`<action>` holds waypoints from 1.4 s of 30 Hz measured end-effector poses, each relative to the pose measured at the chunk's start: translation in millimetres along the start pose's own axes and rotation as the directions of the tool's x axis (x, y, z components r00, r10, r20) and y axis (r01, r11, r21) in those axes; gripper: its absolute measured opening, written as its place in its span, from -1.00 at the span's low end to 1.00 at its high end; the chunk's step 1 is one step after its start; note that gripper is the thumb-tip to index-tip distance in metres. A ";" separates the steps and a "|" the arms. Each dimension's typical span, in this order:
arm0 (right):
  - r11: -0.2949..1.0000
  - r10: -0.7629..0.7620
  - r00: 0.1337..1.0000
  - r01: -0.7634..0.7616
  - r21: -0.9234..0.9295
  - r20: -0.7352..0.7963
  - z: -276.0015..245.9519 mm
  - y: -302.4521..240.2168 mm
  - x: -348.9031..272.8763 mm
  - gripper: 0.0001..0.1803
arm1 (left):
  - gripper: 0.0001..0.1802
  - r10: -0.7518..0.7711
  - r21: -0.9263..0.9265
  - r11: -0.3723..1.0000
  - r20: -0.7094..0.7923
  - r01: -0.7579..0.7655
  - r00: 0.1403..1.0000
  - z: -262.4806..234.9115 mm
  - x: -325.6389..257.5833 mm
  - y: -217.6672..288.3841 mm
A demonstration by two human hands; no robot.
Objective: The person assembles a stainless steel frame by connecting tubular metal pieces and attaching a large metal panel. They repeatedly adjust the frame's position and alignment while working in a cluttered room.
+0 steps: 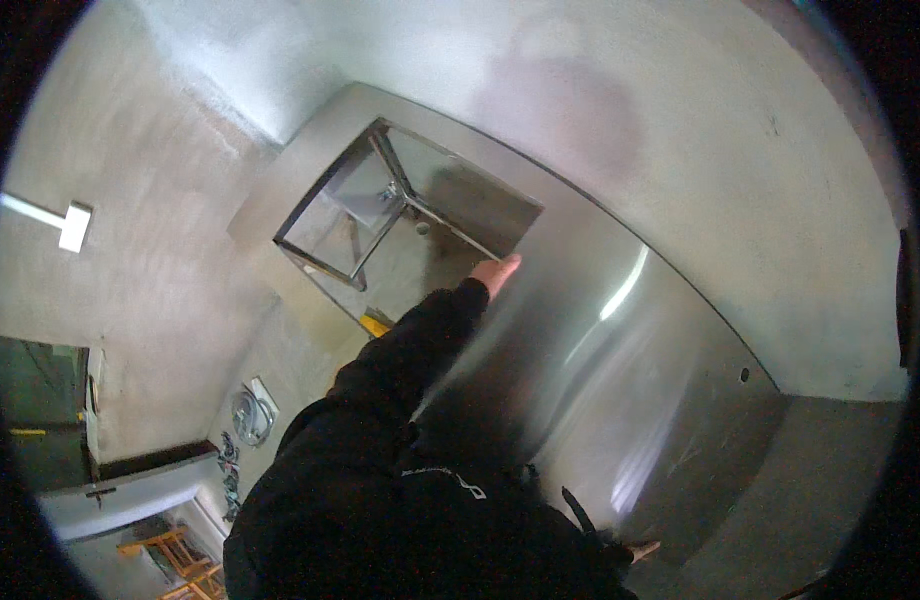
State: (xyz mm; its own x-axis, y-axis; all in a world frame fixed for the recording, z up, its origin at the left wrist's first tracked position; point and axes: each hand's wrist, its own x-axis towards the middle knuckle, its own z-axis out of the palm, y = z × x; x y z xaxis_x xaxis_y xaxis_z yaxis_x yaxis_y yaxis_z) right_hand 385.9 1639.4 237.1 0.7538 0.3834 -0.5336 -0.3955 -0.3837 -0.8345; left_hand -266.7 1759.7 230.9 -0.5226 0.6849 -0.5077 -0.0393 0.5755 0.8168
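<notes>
A large brushed stainless-steel countertop (580, 330) with a rectangular cut-out lies tilted across the view. My left arm, in a black sleeve, reaches forward to it. My left hand (497, 272) is closed on the right rim of the cut-out, the thumb on top and the other fingers mostly hidden below. My right hand (642, 550) shows only in part, low at the right. It holds the near edge of the countertop, most of its fingers hidden by my body and sleeve. Through the cut-out shows a metal support frame (407, 198) with crossing bars.
Bare plastered walls (700, 120) meet the countertop's far edge. A small round hole (745, 375) sits near its right end. At the left are a white wall fixture (75, 227), a coiled hose or cable (251, 415) on the floor, a doorway, and a wooden chair-like piece (175, 552).
</notes>
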 end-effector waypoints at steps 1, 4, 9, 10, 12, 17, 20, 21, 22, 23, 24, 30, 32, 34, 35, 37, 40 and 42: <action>1.000 -0.010 1.000 0.010 -0.028 0.008 1.2 -2.4 0.7 -0.23 | -0.16 0.002 0.098 0.995 -0.012 0.000 1.000 1.9 -2.6 12.1; 0.990 -0.058 0.998 0.059 -0.128 0.013 4.2 -13.0 6.2 -0.28 | -0.29 0.249 0.056 0.968 -0.046 -0.247 0.967 -1.8 -18.6 21.6; 0.879 -0.227 0.974 0.207 -0.429 0.005 19.0 -59.1 26.1 -0.35 | -0.58 0.707 0.362 0.701 -0.240 -0.614 0.666 -100.0 -126.6 47.2; 0.830 -0.280 0.960 0.244 -0.502 0.004 28.7 -72.1 28.0 -0.37 | -0.60 0.670 0.375 0.738 -0.299 -0.562 0.680 -123.7 -141.3 42.8; 0.712 -0.366 0.928 0.325 -0.622 0.065 54.0 -101.1 34.5 -0.40 | -0.63 0.666 0.453 0.741 -0.403 -0.496 0.628 -174.1 -158.1 22.1; 0.221 -0.389 0.744 0.648 -0.729 0.543 209.7 -75.6 -50.9 -0.47 | -0.60 0.638 0.635 0.750 -0.625 -0.183 0.450 -308.4 -163.7 -62.7; 0.174 -0.486 0.289 0.957 -0.233 0.825 294.0 -40.3 -174.4 -0.69 | -0.53 0.508 0.541 0.840 -0.758 -0.042 0.410 -364.6 -139.8 -102.0; 0.201 -0.387 0.151 0.977 -0.077 0.910 320.6 -27.6 -214.4 -0.66 | -0.49 0.437 0.476 0.879 -0.816 0.011 0.380 -386.2 -133.3 -130.3; 0.041 -0.394 0.070 0.997 -0.058 0.917 350.0 -20.3 -238.3 -0.69 | -0.44 0.323 0.359 0.933 -0.859 0.019 0.397 -393.4 -121.1 -150.3; 0.126 -0.385 -0.050 0.986 0.106 0.922 382.8 -7.8 -243.7 -0.68 | -0.40 0.206 0.239 0.970 -0.891 0.032 0.405 -402.4 -111.9 -167.5; 0.214 -0.385 -0.167 0.940 0.264 0.908 414.0 5.4 -251.9 -0.67 | -0.34 0.054 0.079 0.996 -0.892 0.036 0.450 -413.0 -104.1 -180.3; -0.371 -0.288 -0.562 0.812 0.451 0.775 535.3 11.7 -378.5 -0.51 | -0.19 -0.433 -0.724 0.683 -0.508 -0.097 0.745 -390.5 -109.8 -145.9; -0.387 -0.272 -0.547 0.815 0.430 0.792 568.9 28.9 -405.5 -0.45 | -0.24 -0.445 -0.796 0.587 -0.467 -0.145 0.764 -401.7 -101.9 -140.7; -0.441 -0.193 -0.540 0.794 0.419 0.819 592.1 52.4 -433.2 -0.41 | -0.29 -0.334 -0.817 0.510 -0.476 -0.268 0.814 -414.6 -90.0 -148.4; -0.470 -0.147 -0.532 0.780 0.414 0.834 601.8 63.8 -445.6 -0.38 | -0.31 -0.276 -0.804 0.500 -0.499 -0.321 0.821 -417.0 -87.0 -157.3; -0.433 -0.044 -0.355 0.849 0.303 0.934 619.7 81.6 -456.9 -0.32 | -0.35 -0.185 -0.772 0.498 -0.540 -0.395 0.821 -414.2 -80.4 -170.4; -0.359 0.049 -0.220 0.906 0.223 0.974 650.8 70.1 -411.2 -0.27 | -0.36 -0.209 -0.794 0.488 -0.510 -0.363 0.834 -394.2 -82.2 -148.9; -0.321 0.028 -0.232 0.919 0.229 0.972 649.2 72.3 -398.4 -0.24 | -0.36 -0.242 -0.818 0.486 -0.464 -0.307 0.852 -394.4 -98.2 -118.1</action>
State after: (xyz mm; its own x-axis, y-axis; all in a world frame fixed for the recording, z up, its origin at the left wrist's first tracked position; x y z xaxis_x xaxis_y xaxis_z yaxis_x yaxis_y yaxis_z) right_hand -283.6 2004.3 300.1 -0.6962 0.7171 -0.0336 0.6999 0.6676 -0.2538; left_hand -546.7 1448.2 292.2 -0.8309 0.2367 -0.5036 -0.5554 -0.2966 0.7769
